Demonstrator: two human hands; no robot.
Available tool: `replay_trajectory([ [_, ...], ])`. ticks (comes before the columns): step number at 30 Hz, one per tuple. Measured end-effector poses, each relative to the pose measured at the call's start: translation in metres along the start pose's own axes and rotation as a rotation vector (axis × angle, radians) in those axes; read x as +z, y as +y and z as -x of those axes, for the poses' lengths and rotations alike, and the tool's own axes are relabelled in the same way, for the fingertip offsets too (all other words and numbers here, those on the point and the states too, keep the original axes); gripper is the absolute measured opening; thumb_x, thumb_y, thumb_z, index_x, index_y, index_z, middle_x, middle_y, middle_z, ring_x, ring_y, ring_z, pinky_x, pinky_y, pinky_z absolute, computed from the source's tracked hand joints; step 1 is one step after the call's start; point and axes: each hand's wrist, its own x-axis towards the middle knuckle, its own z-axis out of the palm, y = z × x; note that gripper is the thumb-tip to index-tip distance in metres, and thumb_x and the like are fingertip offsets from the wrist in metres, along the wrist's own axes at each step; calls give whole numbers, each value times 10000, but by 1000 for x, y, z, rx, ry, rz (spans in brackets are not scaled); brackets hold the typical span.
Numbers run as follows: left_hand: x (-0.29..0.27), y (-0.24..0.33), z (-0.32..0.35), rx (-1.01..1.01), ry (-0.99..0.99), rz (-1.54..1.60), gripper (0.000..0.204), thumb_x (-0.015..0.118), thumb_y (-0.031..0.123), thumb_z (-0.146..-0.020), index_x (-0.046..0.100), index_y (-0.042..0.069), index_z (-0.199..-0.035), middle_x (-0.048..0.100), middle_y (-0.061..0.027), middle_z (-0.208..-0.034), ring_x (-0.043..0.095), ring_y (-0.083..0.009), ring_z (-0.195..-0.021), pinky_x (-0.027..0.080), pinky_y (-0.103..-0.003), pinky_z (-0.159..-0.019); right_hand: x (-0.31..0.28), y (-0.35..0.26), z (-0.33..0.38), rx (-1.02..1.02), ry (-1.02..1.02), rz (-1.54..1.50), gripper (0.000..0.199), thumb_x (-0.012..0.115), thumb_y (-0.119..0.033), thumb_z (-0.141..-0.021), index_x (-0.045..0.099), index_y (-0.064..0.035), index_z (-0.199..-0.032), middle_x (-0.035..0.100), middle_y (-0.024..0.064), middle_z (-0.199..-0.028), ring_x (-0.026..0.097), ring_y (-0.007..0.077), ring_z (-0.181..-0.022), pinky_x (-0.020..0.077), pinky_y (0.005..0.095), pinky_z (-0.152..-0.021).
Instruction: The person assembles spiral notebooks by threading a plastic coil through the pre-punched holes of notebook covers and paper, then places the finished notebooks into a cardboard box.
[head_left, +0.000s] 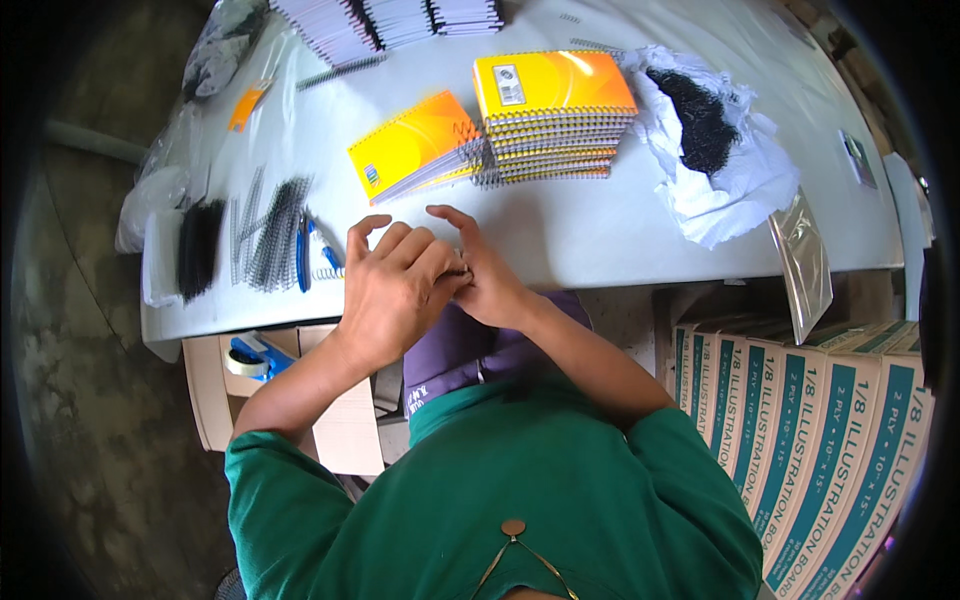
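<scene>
My left hand [395,285] and my right hand [492,285] meet above the table's near edge. The left fingers are bent, with thumb and fingertips pressed against the right hand. On my right hand the index finger sticks out while the others curl in. Something small and dark shows between the hands, too hidden to name. Just beyond them lie a few yellow-orange spiral notebooks [415,145], fanned out. To their right rises a tall pile of the same notebooks [555,85], with a loose wire coil [485,165] between the two groups.
Left on the table [330,225] are black binding coils [277,235], blue-handled pliers [304,255] and a dark bundle [200,248]. Crumpled white wrapping [760,185] holds more black coils [695,120]. Unbound paper stacks [400,20] stand behind. Cartons [800,430] fill the lower right; a tape dispenser [262,357] sits below left.
</scene>
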Motion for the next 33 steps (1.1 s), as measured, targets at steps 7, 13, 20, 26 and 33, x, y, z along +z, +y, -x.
replay_trajectory([
  [7, -10, 17, -43, -335, 732, 511, 718, 721, 142, -742, 304, -19, -1303, 404, -157, -1269, 393, -243, -1189, 294, -374, -996, -57, -62, -15, -416, 712, -520, 254, 575, -92, -860, 474, -21, -1082, 516, 69, -1028, 507, 121, -936, 416, 266, -843],
  [13, 18, 19, -140, -82, 1031, 516, 309, 531, -4, -838, 503, 36, -1143, 570, -106, -1042, 537, -216, -985, 391, -362, -886, -136, -65, -62, -430, 1072, 201, 474, 365, -344, -959, 414, 39, -1234, 497, 149, -1181, 502, 222, -1035, 368, 317, -921],
  [20, 39, 19, -132, -69, 693, 31, 398, 655, 261, -782, 577, 118, -1145, 550, -130, -1142, 481, -270, -1095, 366, -421, -902, -146, -21, -54, -286, 971, 80, 504, 339, -323, -969, 453, 108, -1203, 507, 221, -1219, 461, 269, -1174, 319, 326, -1000],
  [26, 41, -49, -40, -270, 251, -244, 455, 645, 197, -776, 519, 72, -1194, 492, -137, -1254, 456, -291, -1172, 352, -433, -960, -96, -41, -25, -639, 1062, -65, 425, 378, -263, -960, 427, 79, -1208, 537, 201, -1155, 510, 239, -1103, 354, 344, -981],
  [33, -3, -2, 36, -50, 119, 17, 353, 555, -15, -727, 624, 79, -1059, 650, -86, -1010, 631, -218, -936, 493, -368, -808, -36, -26, 17, 728, -57, -1382, 648, 406, -557, -884, 438, 6, -1203, 533, 155, -1158, 541, 258, -1071, 420, 432, -919],
])
